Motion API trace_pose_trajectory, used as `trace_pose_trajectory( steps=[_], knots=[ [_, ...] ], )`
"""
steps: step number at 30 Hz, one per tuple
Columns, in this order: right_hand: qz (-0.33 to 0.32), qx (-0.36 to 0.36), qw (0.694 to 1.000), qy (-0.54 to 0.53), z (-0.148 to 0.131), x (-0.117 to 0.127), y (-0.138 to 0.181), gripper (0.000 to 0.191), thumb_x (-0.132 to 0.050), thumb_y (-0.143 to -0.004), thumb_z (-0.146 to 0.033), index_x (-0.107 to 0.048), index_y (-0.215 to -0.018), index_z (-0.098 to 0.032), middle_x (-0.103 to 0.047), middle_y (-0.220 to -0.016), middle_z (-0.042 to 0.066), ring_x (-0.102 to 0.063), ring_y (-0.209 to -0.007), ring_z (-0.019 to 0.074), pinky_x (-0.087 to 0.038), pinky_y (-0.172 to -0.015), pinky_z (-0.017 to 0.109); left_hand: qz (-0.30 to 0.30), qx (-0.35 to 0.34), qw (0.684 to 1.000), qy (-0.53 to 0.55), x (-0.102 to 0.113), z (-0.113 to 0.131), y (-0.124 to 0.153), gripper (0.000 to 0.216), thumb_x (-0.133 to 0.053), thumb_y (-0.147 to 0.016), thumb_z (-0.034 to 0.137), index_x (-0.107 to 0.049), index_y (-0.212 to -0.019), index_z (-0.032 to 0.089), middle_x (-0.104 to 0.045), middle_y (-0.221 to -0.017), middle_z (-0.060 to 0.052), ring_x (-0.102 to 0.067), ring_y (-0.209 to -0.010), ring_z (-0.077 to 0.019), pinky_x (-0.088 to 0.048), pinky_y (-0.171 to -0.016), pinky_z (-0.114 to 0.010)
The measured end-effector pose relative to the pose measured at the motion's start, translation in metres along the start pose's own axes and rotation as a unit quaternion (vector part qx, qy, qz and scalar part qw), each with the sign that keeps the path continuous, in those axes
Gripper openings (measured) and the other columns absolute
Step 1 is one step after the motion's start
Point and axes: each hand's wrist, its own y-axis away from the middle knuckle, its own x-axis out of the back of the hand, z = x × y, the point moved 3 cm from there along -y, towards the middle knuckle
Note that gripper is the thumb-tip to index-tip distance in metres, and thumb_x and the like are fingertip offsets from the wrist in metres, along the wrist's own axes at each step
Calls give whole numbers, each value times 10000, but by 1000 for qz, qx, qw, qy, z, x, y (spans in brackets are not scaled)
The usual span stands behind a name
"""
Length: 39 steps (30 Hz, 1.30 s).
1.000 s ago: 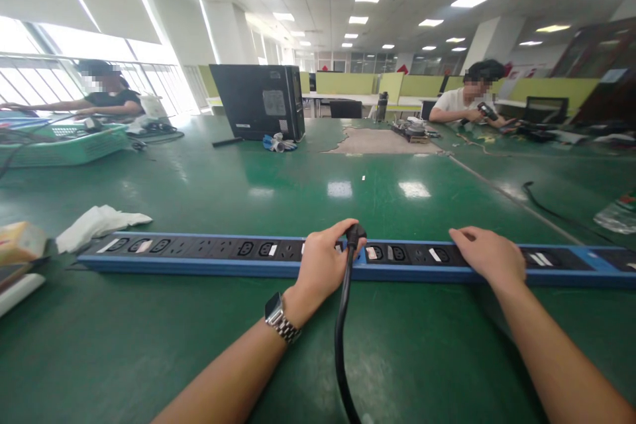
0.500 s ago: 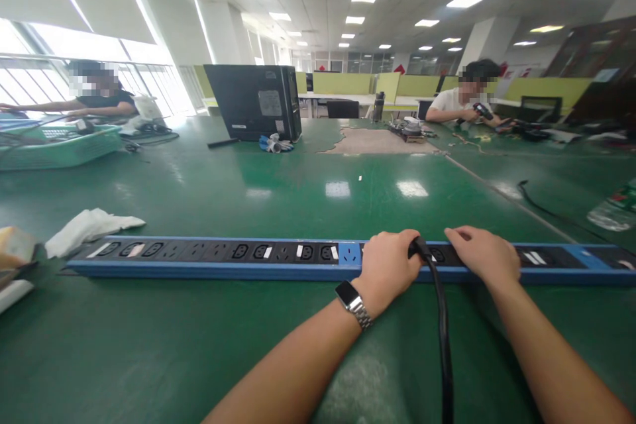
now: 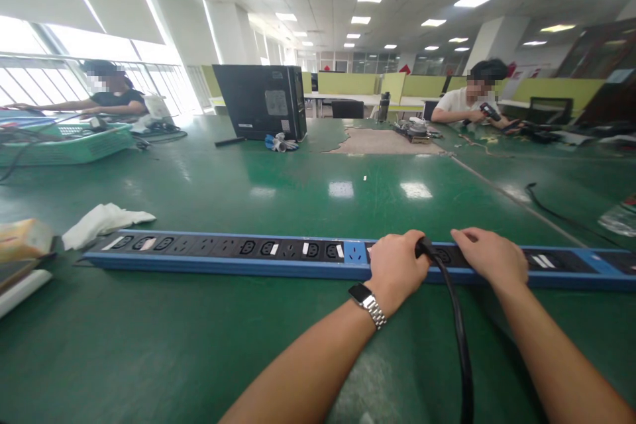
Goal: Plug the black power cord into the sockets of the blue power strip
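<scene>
A long blue power strip (image 3: pixel 293 269) with a row of black sockets lies across the green table. My left hand (image 3: pixel 400 270), with a watch on its wrist, is closed at the strip around the black plug (image 3: pixel 425 247) of a thick power cable (image 3: pixel 460 338). The cable runs from that hand down toward me; the plug's tip is hidden, so I cannot tell how deep it sits in a socket. Further right, my right hand (image 3: pixel 497 258) grips the strip from above, its fingertips out of sight behind the far edge.
White tissue (image 3: pixel 106 222) lies beyond the strip's left end. At the back stand a black computer case (image 3: pixel 258 101) and, to the left, a green basket (image 3: pixel 74 146). Another person (image 3: pixel 470 103) handles a dark device at right; a second person (image 3: pixel 112 93) sits far left.
The whole view has shifted slightly, so things appear a little further right. Both hands keep their places on the strip, and the cable bows slightly more to the right.
</scene>
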Motion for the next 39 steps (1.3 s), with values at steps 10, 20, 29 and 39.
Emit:
trace_pose_trajectory(
  steps=[10,20,29,39],
  knots=[
    [-26,-23,999,-10,-1,3,1,593,-343,-862,-637,-749,-1116,-286,-739,-1082,117,-672,-940,355,-495,-801,465,163,-25,985,57,123,-61,26,320,-667,-842,406,-718,-1084,203,-781,-999,-63,-729,-902,-222,-575,-865,-334],
    [-22,-22,999,-8,0,1,0,610,-334,-861,-649,-744,-1133,-289,-738,-1084,120,-674,-900,356,-501,-763,461,78,23,996,-46,184,-149,84,361,-647,-826,473,-744,-1041,200,-788,-941,-44,-734,-831,-227,-581,-773,-292],
    [-26,-25,999,-6,-1,3,2,612,-328,-860,-658,-742,-1129,-295,-735,-1093,112,-669,-938,357,-495,-800,463,72,15,997,-37,173,-148,81,363,-667,-811,447,-744,-1051,187,-788,-961,-64,-736,-850,-234,-577,-818,-319],
    [-6,-19,1000,-7,0,0,1,591,-350,-862,-641,-759,-1103,-288,-743,-1070,122,-680,-879,331,-498,-756,439,111,-22,993,43,129,-88,51,235,-674,-836,348,-734,-997,188,-780,-928,-28,-720,-825,-186,-567,-782,-264]
  ],
)
